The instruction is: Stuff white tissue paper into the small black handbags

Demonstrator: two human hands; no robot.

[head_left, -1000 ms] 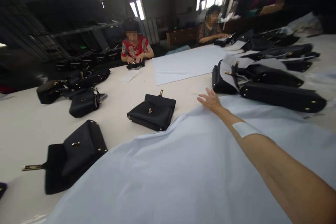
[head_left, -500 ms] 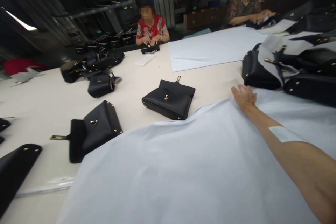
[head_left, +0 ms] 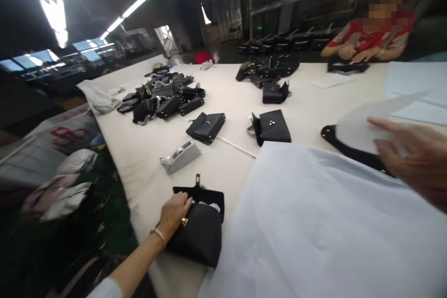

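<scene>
At the near edge of the table, my left hand (head_left: pixel 171 214) grips the top of a black handbag (head_left: pixel 197 237), with its fingers over the mouth. The bag's flap is laid back and some pale filling shows inside. On the right, my right hand (head_left: pixel 415 153), smeared by motion, holds a thin, whitish, see-through sheet (head_left: pixel 366 118) in the air. Behind that sheet lies another black bag (head_left: pixel 344 146), partly covered from view. A large white sheet of paper (head_left: pixel 314 223) spreads over the table between my hands.
A grey tape dispenser (head_left: pixel 181 156) stands beyond my left hand. Several black handbags lie about, with a heap (head_left: pixel 167 95) at the far left. Across the table (head_left: pixel 223 98), a person in a red top (head_left: pixel 377 32) handles a black bag. The floor shows beyond the table's left edge.
The view has swung left. My left hand has come into view on a handbag. My right hand, earlier low over the table by the white paper, now has the see-through sheet raised.
</scene>
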